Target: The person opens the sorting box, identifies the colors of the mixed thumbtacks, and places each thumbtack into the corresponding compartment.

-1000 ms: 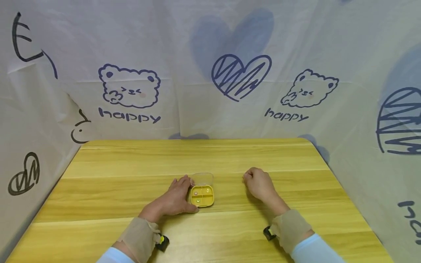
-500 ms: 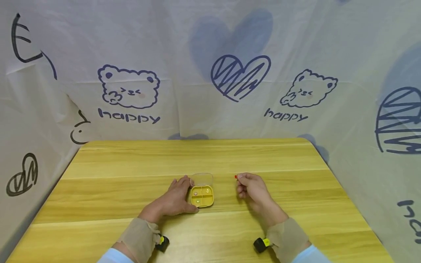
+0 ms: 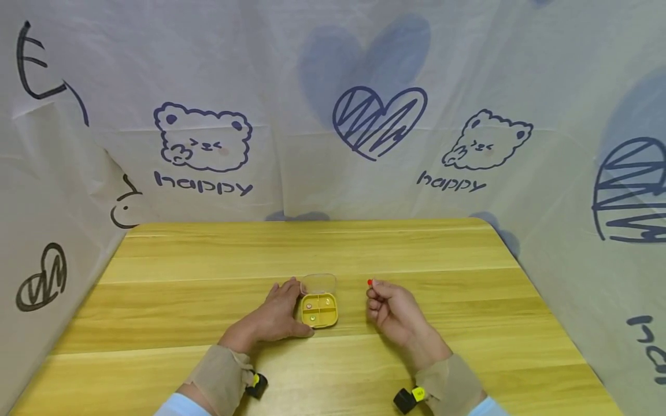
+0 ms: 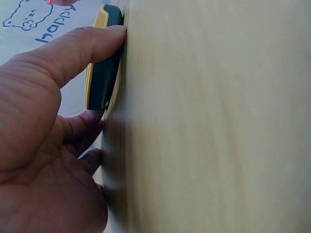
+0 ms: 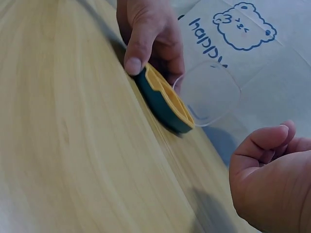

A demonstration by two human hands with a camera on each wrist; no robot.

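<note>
In the head view, a small yellow pill box point(image 3: 319, 312) with several compartments lies on the table, its clear lid point(image 3: 319, 283) raised at the back. Tiny round pieces sit in some of its compartments. My left hand point(image 3: 281, 315) holds the box at its left side, thumb along the near edge and fingers toward the back. The left wrist view shows the thumb pressed on the dark green outer wall of the box point(image 4: 104, 73). Right of the box, my right hand point(image 3: 395, 312) pinches a small red round piece point(image 3: 370, 282) between thumb and forefinger, apart from the box.
The wood-grain table point(image 3: 208, 254) extends around both hands. White cloth point(image 3: 291, 173) printed with bears and hearts hangs behind it and at both sides. Each wrist carries a strapped camera, such as the right one point(image 3: 406, 400).
My right hand has turned and moved left toward the pill box, bringing the red piece into view at its fingertips. My left hand and the box have stayed in place.
</note>
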